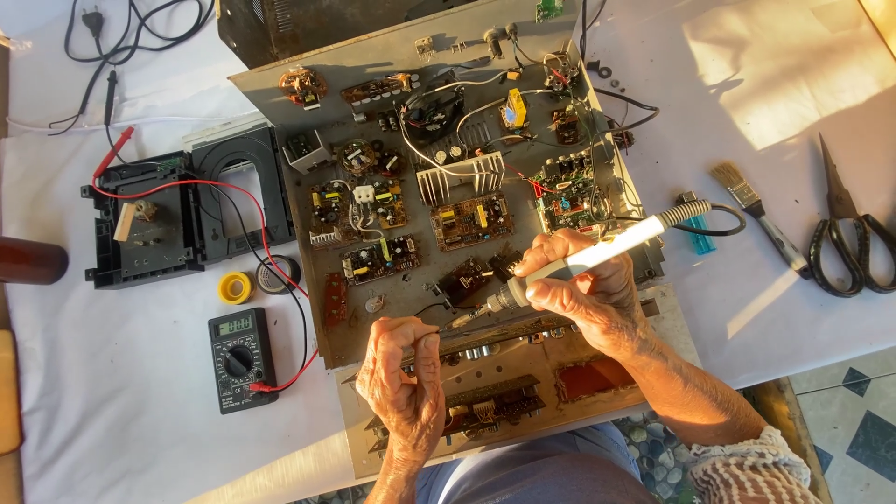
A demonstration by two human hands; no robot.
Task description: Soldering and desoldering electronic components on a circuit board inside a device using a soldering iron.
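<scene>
We hold a soldering iron in our right hand, fingers wrapped closed around its pale handle, the tip angled down toward the front edge of the open amplifier chassis. Our left hand is pinched shut on a thin strand — solder wire, as far as we can tell — its end touching or nearly touching the iron's tip. The chassis lies uncovered on the white cloth, its small circuit boards exposed and wired, so opening up looks done; the joint under the tip appears in progress, and closing the case remains. A multimeter sits to the left with its red lead trailing — a paintbrush and scissors lie to the right.
</scene>
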